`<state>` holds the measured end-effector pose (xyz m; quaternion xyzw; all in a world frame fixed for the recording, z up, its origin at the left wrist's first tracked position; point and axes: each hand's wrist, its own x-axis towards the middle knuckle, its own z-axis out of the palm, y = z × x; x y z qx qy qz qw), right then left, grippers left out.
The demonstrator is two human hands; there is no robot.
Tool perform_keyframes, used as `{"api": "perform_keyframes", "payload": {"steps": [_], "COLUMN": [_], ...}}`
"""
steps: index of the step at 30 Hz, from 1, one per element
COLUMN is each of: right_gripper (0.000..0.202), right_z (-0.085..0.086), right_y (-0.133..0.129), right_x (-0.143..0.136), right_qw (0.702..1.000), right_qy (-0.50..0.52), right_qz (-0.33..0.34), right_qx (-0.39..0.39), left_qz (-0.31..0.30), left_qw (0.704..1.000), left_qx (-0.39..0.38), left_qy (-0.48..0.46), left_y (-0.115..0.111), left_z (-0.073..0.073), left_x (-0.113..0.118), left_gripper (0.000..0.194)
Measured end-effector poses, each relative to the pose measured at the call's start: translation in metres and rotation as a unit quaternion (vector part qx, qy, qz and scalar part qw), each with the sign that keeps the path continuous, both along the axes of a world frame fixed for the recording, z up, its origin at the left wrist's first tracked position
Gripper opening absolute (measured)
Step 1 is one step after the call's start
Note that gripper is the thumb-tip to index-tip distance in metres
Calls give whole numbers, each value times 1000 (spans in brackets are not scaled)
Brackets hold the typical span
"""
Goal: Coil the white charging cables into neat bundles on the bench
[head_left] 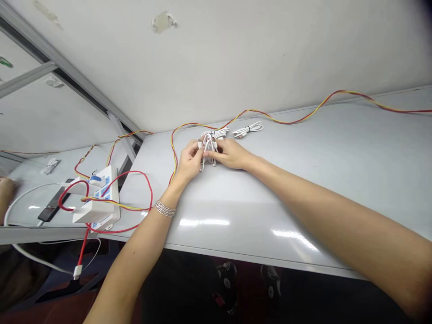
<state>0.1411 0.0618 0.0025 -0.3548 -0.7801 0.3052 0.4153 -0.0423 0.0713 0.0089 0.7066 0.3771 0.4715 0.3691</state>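
Observation:
Between my two hands, a looped white cable (209, 143) with light-coloured plugs is held just above the grey table. My left hand (191, 161) pinches its left side, near one plug, with fingers closed. On the right side of the same cable, my right hand (229, 154) closes its thumb and fingers on the loops. Directly behind my hands lie more bundled white cables (221, 132), partly hidden. Another tied white cable (248, 129) rests on the table to the right of them.
A red and yellow twisted wire (290, 122) runs along the table's back edge and down left of my hands. At left, a white power strip (114, 198) holds chargers and red cables beside a metal frame (123, 135). A person's hand (6, 191) shows at the far left.

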Motion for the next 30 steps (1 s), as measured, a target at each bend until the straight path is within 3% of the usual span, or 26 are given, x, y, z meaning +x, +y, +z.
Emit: {"api": "perform_keyframes", "payload": {"steps": [5, 12, 17, 25, 30], "right_gripper": [47, 44, 42, 46, 29], "right_z": [1, 2, 1, 3, 6], "right_y": [-1, -1, 1, -3, -7], "right_x": [0, 1, 2, 2, 0], "right_qw": [1000, 1000, 1000, 999, 1000], "right_qy": [-16, -13, -5, -29, -2], "right_qz": [-21, -21, -14, -25, -18], "right_qx": [-4, -8, -15, 5, 24], "left_qz": [28, 30, -3, 20, -10], "left_qw": [999, 993, 996, 998, 997], "left_qx": [37, 96, 81, 61, 72], "left_qy": [16, 61, 48, 23, 33], "left_y": [3, 5, -2, -9, -7], "left_z": [-4, -7, 0, 5, 3], "left_x": [-2, -6, 0, 6, 4], "left_gripper": [47, 55, 53, 48, 37]}}
